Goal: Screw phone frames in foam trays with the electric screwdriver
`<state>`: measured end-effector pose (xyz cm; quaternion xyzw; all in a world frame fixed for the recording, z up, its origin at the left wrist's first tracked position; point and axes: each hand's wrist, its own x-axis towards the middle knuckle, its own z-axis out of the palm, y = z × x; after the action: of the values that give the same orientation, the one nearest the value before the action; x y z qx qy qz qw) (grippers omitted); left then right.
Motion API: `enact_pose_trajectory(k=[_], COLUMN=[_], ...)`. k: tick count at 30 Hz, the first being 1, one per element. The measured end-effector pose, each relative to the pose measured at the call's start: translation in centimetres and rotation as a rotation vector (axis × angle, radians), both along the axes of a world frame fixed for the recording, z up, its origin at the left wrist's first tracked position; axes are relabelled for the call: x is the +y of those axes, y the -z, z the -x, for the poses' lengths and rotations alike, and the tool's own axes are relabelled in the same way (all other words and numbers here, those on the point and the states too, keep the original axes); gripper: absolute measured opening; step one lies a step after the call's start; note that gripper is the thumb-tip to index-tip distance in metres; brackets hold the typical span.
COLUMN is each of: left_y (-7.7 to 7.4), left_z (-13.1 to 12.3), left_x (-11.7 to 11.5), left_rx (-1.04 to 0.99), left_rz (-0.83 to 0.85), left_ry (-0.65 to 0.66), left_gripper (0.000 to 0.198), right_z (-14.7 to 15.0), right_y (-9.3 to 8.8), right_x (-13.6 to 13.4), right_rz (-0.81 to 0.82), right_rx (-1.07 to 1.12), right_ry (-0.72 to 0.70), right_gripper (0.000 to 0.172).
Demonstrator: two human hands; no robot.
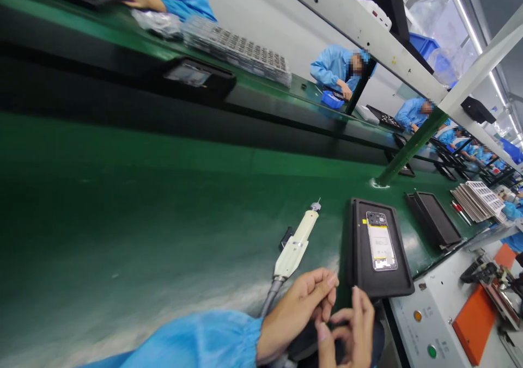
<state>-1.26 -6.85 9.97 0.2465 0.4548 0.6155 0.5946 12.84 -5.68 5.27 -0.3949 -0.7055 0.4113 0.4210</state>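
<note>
My left hand point(300, 305), in a blue sleeve, is at the bottom centre with its fingers curled and pinched together. My right hand point(351, 327) is right beside it, fingers bent toward the left fingertips. The two hands meet over a dark object point(310, 343) at the table's near edge; whether they hold something small I cannot make out. Just beyond the left hand lies a cream electric screwdriver point(296, 243) with a grey cable. To the right of it a black tray point(359, 259) carries an opened phone point(381, 241).
A green belt point(122, 204) runs across the view. Another black tray point(433, 218) and stacked part sheets point(476, 199) lie further right. A grey control box point(433, 324) with buttons and an orange fixture point(476, 319) sit at bottom right. People in blue coats work along the far side.
</note>
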Motion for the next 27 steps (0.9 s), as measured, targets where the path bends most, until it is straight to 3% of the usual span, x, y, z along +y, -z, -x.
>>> enact_pose_trajectory(k=[3,5,8,12,18,22,25,27], left_y=[-0.5,-1.0,-1.6,-1.9,-2.6,-2.5,-1.6,-0.7], left_z=[1.9,3.5,5.7,8.3,12.2,14.3,16.0,17.3], left_x=[-0.2,-0.5,-1.3,-3.0,-6.5,-8.6,-9.7,-10.4], left_rx=[-0.008,0.000,0.026,0.098,0.130,0.126,0.142,0.164], left_rz=[-0.008,-0.014,-0.024,0.007,0.092,0.126,0.127,0.124], left_ry=[-0.090,-0.135,-0.218,-0.318,-0.533,-0.635,-0.730,-0.800], left_gripper=[0.058,0.057,0.053,0.052,0.047,0.045,0.046,0.052], right_z=[-2.9,-4.9,-6.8,-7.7,-8.9,-8.6,-6.0,-2.6], right_y=[-0.4,-0.9,-1.8,-2.9,-4.7,-6.3,-7.7,-8.2], right_x=[4.0,7.6,12.1,15.0,16.9,17.3,15.7,13.5], right_rz=[-0.452,-0.661,-0.754,-0.813,-0.966,-1.116,-1.217,-1.313], right_rx=[-0.284,-0.522,-0.844,-1.038,-1.029,-0.889,-0.708,-0.580], right_ry=[0.169,0.123,-0.056,-0.253,-0.314,-0.296,-0.291,-0.367], right_gripper=[0.076,0.089,0.089,0.085,0.072,0.071,0.071,0.067])
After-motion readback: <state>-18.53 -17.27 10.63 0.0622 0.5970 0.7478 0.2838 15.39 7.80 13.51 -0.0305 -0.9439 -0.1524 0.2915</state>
